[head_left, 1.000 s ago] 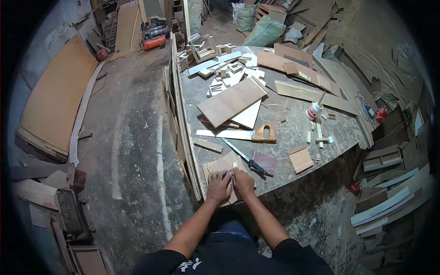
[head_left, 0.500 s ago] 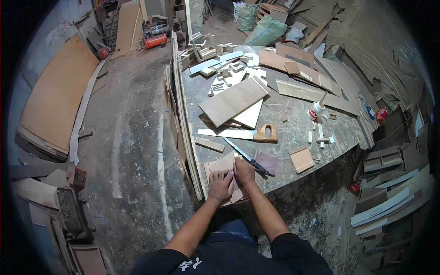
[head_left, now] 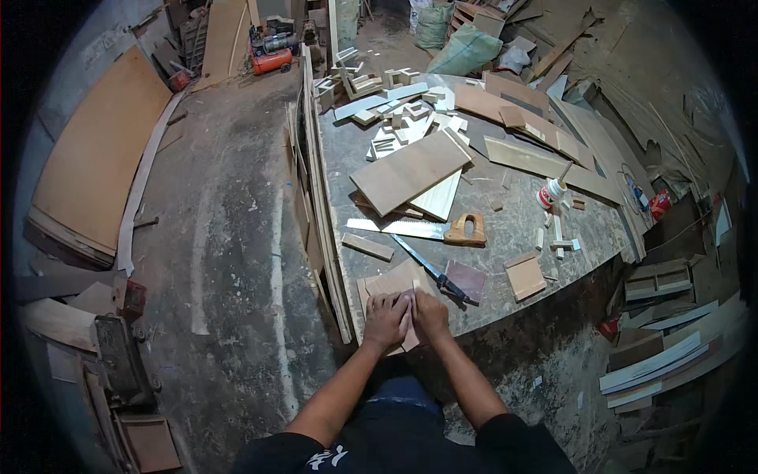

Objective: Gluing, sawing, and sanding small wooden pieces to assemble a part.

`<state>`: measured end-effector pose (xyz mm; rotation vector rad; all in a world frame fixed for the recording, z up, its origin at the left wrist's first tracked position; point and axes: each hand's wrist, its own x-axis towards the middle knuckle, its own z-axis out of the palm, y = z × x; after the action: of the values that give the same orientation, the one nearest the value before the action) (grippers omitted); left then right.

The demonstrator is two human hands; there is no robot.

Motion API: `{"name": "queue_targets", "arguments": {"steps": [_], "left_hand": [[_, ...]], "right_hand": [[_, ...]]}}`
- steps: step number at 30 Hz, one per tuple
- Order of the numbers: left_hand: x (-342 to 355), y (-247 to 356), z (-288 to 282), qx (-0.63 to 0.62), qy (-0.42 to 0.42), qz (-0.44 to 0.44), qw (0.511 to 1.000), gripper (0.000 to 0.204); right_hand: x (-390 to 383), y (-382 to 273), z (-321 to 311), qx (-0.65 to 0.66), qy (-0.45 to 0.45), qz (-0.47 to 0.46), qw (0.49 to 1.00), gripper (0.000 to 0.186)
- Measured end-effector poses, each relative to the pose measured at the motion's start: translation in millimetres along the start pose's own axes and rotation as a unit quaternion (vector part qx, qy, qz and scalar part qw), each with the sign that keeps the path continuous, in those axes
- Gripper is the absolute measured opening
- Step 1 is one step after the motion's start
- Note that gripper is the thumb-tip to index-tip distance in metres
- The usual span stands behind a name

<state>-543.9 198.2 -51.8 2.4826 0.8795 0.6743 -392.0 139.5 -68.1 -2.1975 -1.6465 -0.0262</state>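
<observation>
My left hand [head_left: 385, 321] lies over a thin brown wooden panel [head_left: 395, 278] at the bench's near corner, its fingers bent and pressed on a piece there. Close against it, my right hand [head_left: 430, 316] is closed round a small pale wood strip [head_left: 416, 286], whose tip shows above the fingers. A pinkish flat edge [head_left: 407, 316] shows between the hands; what it belongs to is mostly hidden. Just beyond are a narrow saw [head_left: 426, 265] with a black handle, a dark reddish square sheet [head_left: 466, 280] and a loose wood block [head_left: 368, 246].
A wooden-handled handsaw [head_left: 464, 231] lies farther back, beside stacked boards [head_left: 410, 174] and a heap of offcuts [head_left: 403, 118]. On the right are a glue bottle [head_left: 550, 193] and a small panel [head_left: 525, 276]. Upright sheets [head_left: 320, 213] line the bench's left side.
My right hand has drawn slightly nearer to me with the wood strip. The left hand stays pressed in about the same spot. The whole view has shifted a little.
</observation>
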Motion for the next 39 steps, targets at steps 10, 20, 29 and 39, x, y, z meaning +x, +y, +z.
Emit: {"name": "queue_targets", "arguments": {"steps": [10, 20, 29, 39], "left_hand": [[-6.7, -5.7, 0.3, 0.012, -0.02, -0.016, 1.0, 0.046], [8.4, 5.4, 2.2, -0.018, 0.004, 0.027, 0.999, 0.049], [-4.0, -3.2, 0.9, 0.029, -0.005, -0.001, 1.0, 0.048], [4.8, 3.3, 9.9, 0.012, -0.003, 0.017, 1.0, 0.047]], "right_hand": [[-36.5, -19.3, -15.9, 0.023, -0.013, 0.01, 1.0, 0.014], [37.2, 7.5, -5.6, 0.039, 0.036, 0.003, 0.999, 0.015], [-84.9, -23.3, -25.3, 0.055, -0.01, 0.025, 0.998, 0.024], [44.1, 3.6, -3.9, 0.017, -0.025, 0.042, 0.999, 0.018]]}}
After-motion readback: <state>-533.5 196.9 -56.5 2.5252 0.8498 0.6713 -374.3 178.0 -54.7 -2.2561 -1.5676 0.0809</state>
